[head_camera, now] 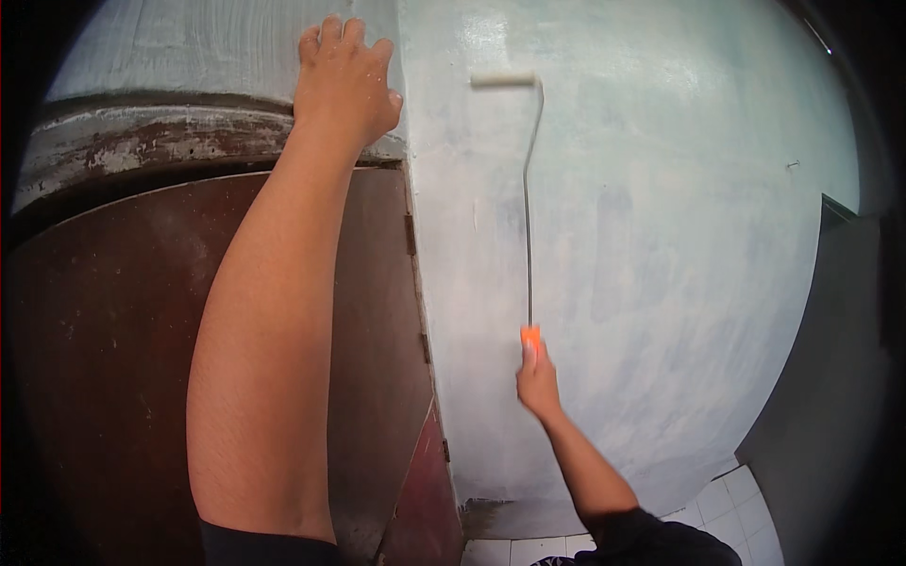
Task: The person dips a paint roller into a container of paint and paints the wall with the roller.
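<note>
My right hand point(538, 378) is closed round the orange handle of a paint roller point(529, 212). The roller's long, bent metal rod runs upward, and its pale sleeve point(504, 81) lies sideways against the wall point(637, 247), which has a patchy white and pale blue-green coat. Wet-looking shine shows near the sleeve. At the upper left, my left hand point(347, 85), flecked with white, rests with bent, spread fingers near the wall's inner corner, above a door frame. It holds nothing that I can see.
A dark brown door point(127, 318) stands below a worn, curved-looking frame beam point(163, 138) at left. A nail or hook point(793, 164) sticks out of the wall at right. Beyond is a dark grey panel point(814, 396). White floor tiles point(725, 502) lie at the bottom.
</note>
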Demonstrator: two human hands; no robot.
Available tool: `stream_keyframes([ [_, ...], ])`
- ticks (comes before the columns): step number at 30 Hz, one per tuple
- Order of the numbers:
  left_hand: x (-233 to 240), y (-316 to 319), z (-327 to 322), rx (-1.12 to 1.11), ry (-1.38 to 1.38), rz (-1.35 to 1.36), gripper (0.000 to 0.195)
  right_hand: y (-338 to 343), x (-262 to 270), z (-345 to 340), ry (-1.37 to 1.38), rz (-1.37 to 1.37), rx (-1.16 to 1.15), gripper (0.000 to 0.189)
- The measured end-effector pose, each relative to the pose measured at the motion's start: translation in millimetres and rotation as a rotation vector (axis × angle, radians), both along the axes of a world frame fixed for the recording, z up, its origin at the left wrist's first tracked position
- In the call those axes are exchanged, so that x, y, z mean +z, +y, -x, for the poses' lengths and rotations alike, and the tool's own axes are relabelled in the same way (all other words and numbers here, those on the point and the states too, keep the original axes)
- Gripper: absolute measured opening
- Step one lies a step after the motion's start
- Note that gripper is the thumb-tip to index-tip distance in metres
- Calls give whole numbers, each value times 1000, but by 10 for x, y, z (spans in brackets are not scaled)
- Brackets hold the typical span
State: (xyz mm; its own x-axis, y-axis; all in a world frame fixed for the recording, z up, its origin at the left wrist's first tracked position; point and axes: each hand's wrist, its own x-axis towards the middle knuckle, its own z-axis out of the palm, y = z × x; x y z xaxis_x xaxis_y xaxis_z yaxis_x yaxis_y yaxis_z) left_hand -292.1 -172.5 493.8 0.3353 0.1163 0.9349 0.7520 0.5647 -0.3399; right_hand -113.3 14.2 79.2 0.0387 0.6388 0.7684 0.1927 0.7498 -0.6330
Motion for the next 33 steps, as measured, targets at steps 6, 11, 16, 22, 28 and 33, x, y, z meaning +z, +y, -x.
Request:
stream_keyframes([
  [6,-18,-9,-21,49,-27,36,46,-309,-303,-158,3,195,89,43],
  [11,-26,-39,-24,26,-28,49,46,47,838,-68,0,202,159,43],
  [16,-17,-6,-24,-13,-25,35,46,349,2460,56,84,157,244,49],
  [22,-1,-37,-48,6,-63,59,45,377,4474,172,57,73,239,57],
  [28,-23,4,-15,-26,4,-5,42,-14,5752,116,220,213,265,53],
  [33,-34,-2,-27,15,-28,49,44,-499,5930,177,216,-233,-170,45],
])
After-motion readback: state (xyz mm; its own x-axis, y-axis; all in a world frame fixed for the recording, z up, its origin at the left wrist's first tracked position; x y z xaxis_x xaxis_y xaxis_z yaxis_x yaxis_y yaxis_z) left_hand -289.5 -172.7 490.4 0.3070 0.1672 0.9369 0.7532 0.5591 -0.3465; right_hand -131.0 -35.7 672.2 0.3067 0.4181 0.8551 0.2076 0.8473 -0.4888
